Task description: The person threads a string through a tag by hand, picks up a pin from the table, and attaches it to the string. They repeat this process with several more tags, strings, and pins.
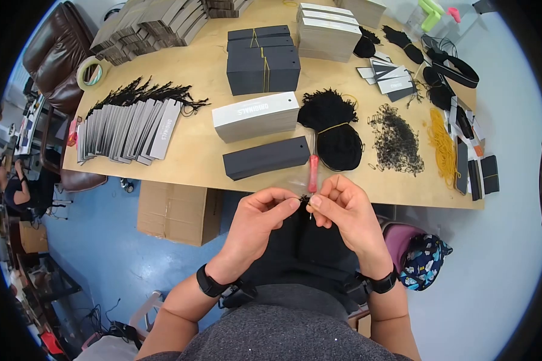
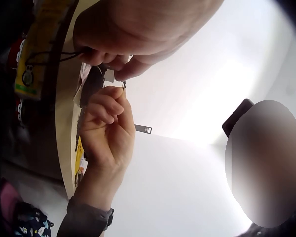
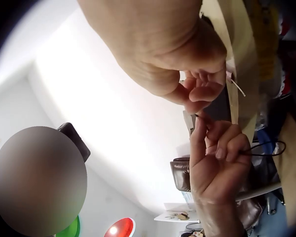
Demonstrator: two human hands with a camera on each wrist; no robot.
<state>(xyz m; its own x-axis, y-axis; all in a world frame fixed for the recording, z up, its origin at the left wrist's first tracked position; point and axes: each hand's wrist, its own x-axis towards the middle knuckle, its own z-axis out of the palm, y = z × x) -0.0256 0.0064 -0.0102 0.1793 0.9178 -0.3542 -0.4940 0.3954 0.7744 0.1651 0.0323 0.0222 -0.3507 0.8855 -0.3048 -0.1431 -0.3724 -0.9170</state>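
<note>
At the table [image 1: 199, 138], your left hand [image 1: 260, 219] and right hand [image 1: 344, 215] pinch a black cord [image 1: 305, 199].
The cord sits between them, just off the table's near edge; a slack pinch could let something so small slip towards your lap. Count: one table, two hands, one cord.

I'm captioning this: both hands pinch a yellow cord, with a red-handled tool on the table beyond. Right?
Not quite: the cord is black, as the head view shows. The left hand and right hand do pinch it, with the red-handled tool on the table beyond.
</note>
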